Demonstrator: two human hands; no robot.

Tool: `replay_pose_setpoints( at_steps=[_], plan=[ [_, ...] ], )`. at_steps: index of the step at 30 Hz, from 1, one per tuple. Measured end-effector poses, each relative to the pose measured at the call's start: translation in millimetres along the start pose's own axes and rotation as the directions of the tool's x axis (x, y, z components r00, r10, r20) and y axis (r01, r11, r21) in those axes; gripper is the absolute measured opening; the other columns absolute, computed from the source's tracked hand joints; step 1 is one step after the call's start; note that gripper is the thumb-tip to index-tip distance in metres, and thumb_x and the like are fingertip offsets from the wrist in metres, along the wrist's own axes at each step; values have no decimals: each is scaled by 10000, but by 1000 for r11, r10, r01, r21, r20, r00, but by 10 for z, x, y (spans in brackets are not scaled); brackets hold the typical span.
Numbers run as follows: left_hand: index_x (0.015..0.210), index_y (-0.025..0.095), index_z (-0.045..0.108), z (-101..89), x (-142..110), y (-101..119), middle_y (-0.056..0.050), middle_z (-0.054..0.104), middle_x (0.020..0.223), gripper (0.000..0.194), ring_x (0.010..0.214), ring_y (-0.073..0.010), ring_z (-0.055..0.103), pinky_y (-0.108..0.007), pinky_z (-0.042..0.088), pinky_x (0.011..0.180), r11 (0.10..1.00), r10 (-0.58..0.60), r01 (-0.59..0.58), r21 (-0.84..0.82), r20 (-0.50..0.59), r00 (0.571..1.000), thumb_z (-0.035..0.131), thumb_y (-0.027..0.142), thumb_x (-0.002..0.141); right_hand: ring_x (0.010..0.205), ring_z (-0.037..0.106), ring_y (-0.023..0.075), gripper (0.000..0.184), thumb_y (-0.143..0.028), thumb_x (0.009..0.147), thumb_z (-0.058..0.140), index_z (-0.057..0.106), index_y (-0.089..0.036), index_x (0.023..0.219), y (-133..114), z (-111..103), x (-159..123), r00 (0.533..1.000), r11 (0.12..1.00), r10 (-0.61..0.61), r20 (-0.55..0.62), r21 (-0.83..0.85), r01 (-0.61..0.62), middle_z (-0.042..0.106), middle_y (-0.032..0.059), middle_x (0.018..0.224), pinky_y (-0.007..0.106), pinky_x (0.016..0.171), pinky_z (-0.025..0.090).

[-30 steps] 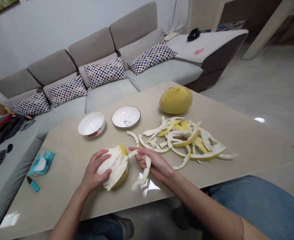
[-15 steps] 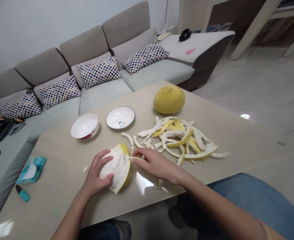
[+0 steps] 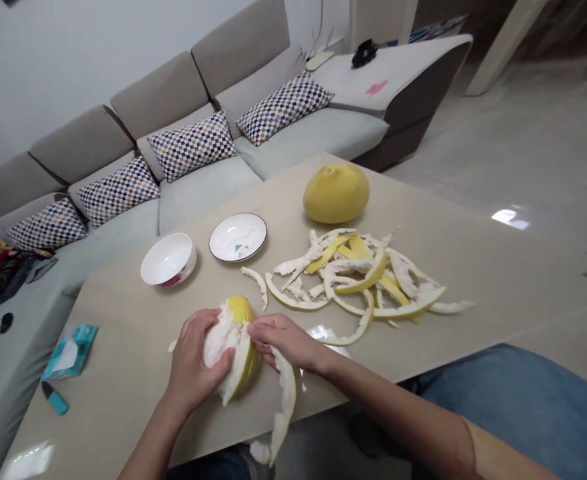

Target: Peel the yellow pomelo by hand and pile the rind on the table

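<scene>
A partly peeled pomelo (image 3: 233, 347) rests on the beige table (image 3: 473, 267) near its front edge, white pith showing with a yellow cap of rind on top. My left hand (image 3: 190, 363) is wrapped round its left side. My right hand (image 3: 283, 341) pinches a long strip of peel (image 3: 284, 407) that hangs down from the fruit past the table's edge. A heap of torn peel strips (image 3: 363, 277) lies to the right. A whole yellow pomelo (image 3: 336, 193) sits further back.
A white bowl (image 3: 168, 259) and a small white plate (image 3: 238, 237) stand behind the fruit. A teal tissue pack (image 3: 69, 351) and a small teal object (image 3: 53, 399) lie at the table's left. A grey sofa (image 3: 198, 180) with checked cushions runs behind.
My right hand has pulled a long strip of peel down and off the pomelo's right side; it now dangles over the table edge. The fruit has shifted slightly towards me.
</scene>
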State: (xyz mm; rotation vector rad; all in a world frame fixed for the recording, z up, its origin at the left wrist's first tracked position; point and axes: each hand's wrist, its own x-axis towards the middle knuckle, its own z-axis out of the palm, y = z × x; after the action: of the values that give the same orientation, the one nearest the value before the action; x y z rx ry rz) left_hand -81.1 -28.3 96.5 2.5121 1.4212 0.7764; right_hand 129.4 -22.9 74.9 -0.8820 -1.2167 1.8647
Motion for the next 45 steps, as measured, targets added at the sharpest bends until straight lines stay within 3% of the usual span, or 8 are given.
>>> replay_pose_setpoints(
  at_steps=[5,8,12,17,20,28,38,45],
  plan=[
    [1161,254,500,-36,-108,-90,-91,584,1270,373,1218,-266,531,-493,452,1020,996,91,-91,-20,-33,995,644,238,817,425,280,86,412,-515,857,478,311,-238,602,-430,-329,-87,967,962,-133,-215,207,178,280,-61,531,228,427,257],
    [1175,265,491,-30,-187,-168,-96,566,1291,385,1226,-271,529,-513,465,1008,995,75,-78,-55,-67,995,638,248,820,441,267,69,379,-460,857,531,336,-230,628,-873,-828,-226,812,890,-311,-494,148,431,281,-72,557,216,444,254],
    [1185,266,491,-1,-280,-247,-99,558,1303,393,1257,-280,509,-543,448,1027,994,56,-65,-93,-102,993,644,262,823,467,385,96,382,-525,843,568,470,-216,642,-1028,-1326,-354,797,931,-284,-533,-352,96,404,-44,544,248,468,300],
    [1173,258,499,12,-333,-239,-98,561,1297,389,1263,-279,507,-548,435,1044,992,47,-63,-108,-139,989,653,254,815,852,575,301,348,-528,880,523,597,-213,754,-788,-1462,-318,654,474,-513,-557,-818,-325,621,99,763,393,709,428],
    [1171,255,498,12,-343,-232,-102,558,1301,389,1265,-279,508,-547,437,1044,991,40,-58,-118,-150,988,655,255,816,1252,406,444,340,-449,874,575,623,-202,1103,-671,-1250,-250,606,425,-630,-486,-868,-255,614,187,1179,581,979,332],
    [1174,251,509,91,-400,-245,-104,560,1303,368,1274,-288,510,-565,429,1055,992,15,-41,-121,-213,977,641,277,831,1459,265,309,916,-556,826,620,217,-163,1549,-151,-14,-58,982,792,-145,-118,-608,44,270,146,1596,513,1190,224],
    [1431,285,387,-641,-87,-331,-142,402,1487,673,1388,-311,400,-512,432,1092,996,-23,39,-82,192,981,686,360,832,1473,221,268,1043,-369,725,639,57,-153,1563,59,647,118,980,902,-34,-197,-428,-55,205,146,1602,446,1211,211],
    [1498,304,314,-935,259,-189,-91,610,1315,764,1134,-279,627,-407,536,942,969,215,-245,-27,576,788,652,376,817,1473,175,348,1118,-338,648,668,33,-103,1537,432,905,66,956,796,-196,-219,-605,25,210,216,1574,535,1197,213]
  ],
)
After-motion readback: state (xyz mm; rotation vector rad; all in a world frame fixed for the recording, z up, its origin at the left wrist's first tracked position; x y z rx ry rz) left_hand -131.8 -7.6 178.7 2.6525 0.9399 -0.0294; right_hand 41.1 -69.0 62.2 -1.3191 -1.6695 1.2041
